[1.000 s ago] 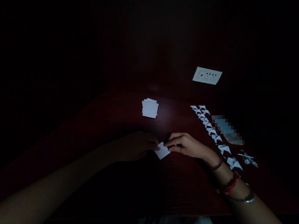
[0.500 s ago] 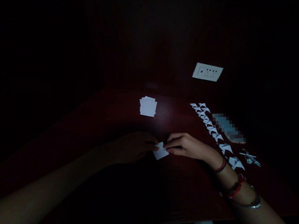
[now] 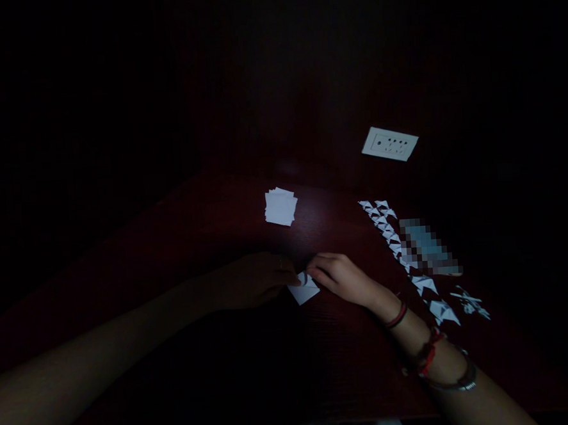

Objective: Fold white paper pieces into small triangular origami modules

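The room is very dark, and only a small pool of light falls on the middle of a dark reddish wooden counter point(image 3: 255, 368), whose grain shows faintly near its front edge. Both forearms reach in from that front edge, the right one wearing red thread bands and a metal bangle point(image 3: 461, 384) at the wrist. Toward the middle of the counter the left hand point(image 3: 250, 282) and the right hand point(image 3: 340, 278) meet over a small white paper piece point(image 3: 304, 292) that lies flat on the wood. The fingers of both hands are drawn narrow and pinch the far edge of the paper piece, the left from its left side and the right from its right, with the fingertips nearly touching one another. Along the right side of the counter a row of folded white triangles point(image 3: 402, 250) runs from near the right wrist away toward the back, and a few loose folded bits point(image 3: 470, 302) lie just beyond its near end, closer to the right edge. A blurred pale object point(image 3: 428, 247) sits just beside the row. Farther back, past the hands, a small stack of white paper squares point(image 3: 280, 207) rests in the lit patch. Beyond the counter's back edge a white switch plate point(image 3: 389, 144) shows on the dark wall; the rest of the room is too dark to make out.
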### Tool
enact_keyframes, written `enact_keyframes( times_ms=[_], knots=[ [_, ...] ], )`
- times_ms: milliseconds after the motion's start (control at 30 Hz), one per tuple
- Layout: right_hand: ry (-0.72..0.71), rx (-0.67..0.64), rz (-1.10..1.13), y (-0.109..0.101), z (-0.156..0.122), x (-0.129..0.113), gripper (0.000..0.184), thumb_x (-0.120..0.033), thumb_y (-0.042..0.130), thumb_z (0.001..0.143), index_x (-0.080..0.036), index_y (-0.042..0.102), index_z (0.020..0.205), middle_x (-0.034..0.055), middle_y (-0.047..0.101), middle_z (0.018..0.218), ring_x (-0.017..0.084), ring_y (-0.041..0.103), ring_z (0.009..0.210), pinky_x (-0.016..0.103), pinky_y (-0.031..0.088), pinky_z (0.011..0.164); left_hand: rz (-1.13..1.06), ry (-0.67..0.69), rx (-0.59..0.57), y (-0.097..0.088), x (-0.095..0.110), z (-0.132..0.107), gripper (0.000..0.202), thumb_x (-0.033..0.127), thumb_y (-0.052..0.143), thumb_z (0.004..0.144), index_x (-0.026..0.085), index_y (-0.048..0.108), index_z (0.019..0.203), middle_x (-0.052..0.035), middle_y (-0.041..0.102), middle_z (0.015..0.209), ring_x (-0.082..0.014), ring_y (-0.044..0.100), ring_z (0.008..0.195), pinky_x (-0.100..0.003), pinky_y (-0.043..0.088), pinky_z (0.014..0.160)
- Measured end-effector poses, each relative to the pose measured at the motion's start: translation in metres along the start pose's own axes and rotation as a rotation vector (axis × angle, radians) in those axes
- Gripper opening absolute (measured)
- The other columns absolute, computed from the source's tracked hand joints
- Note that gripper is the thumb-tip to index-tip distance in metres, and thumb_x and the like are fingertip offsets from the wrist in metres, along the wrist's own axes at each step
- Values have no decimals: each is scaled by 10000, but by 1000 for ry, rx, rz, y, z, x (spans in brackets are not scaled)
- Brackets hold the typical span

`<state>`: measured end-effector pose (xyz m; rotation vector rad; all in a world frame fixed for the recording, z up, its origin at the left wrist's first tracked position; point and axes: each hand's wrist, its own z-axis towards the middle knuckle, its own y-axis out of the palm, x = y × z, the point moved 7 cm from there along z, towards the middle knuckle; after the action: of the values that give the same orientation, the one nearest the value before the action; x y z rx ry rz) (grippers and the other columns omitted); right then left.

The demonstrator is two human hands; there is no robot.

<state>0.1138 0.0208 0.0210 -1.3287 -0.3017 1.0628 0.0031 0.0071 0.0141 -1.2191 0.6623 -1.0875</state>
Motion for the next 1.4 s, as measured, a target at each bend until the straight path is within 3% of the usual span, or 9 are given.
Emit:
enact_keyframes(
  times_ms=[233,400,633,833,1000,1400],
  knots=[
    [54,-6,-29,6,9,6,168,-175,408,847,-139,566,804,32,590,738,105,528,649,203,376,615,14,44,-39,-9,7,-3,356,254,504,813,238,482,1169,-40,510,1167,-195,464,1055,-314,345,905],
    [81,-2,59,0,8,3,188,-181,408,852,-131,581,797,23,589,714,96,524,637,194,379,612,11,51,33,-9,10,-8,381,301,487,830,223,444,1200,-59,504,1179,-201,444,1078,-329,328,909],
    [35,-70,185,-8,-2,-3,180,-251,502,816,-156,605,928,40,587,835,111,541,751,207,418,666,59,84,63,-5,6,-10,403,309,475,844,229,399,1231,-60,513,1169,-202,446,1073,-338,327,898],
    [121,29,222,-7,-1,8,117,-205,509,810,-147,611,816,25,588,763,103,541,705,198,416,638,61,72,75,-4,5,-9,378,300,474,847,226,416,1213,-57,514,1164,-204,446,1074,-344,319,907],
    [113,21,224,-5,1,10,102,-168,510,804,-146,610,800,20,574,758,96,527,704,188,399,634,46,62,62,-2,5,-7,338,290,472,847,219,444,1176,-61,521,1149,-212,446,1066,-354,316,898],
    [336,48,183,4,4,20,88,-149,526,728,-151,599,680,-13,577,639,80,497,572,188,357,543,72,83,62,-1,5,-6,341,310,463,849,228,440,1180,-57,520,1147,-208,442,1067,-356,316,911]
  ],
)
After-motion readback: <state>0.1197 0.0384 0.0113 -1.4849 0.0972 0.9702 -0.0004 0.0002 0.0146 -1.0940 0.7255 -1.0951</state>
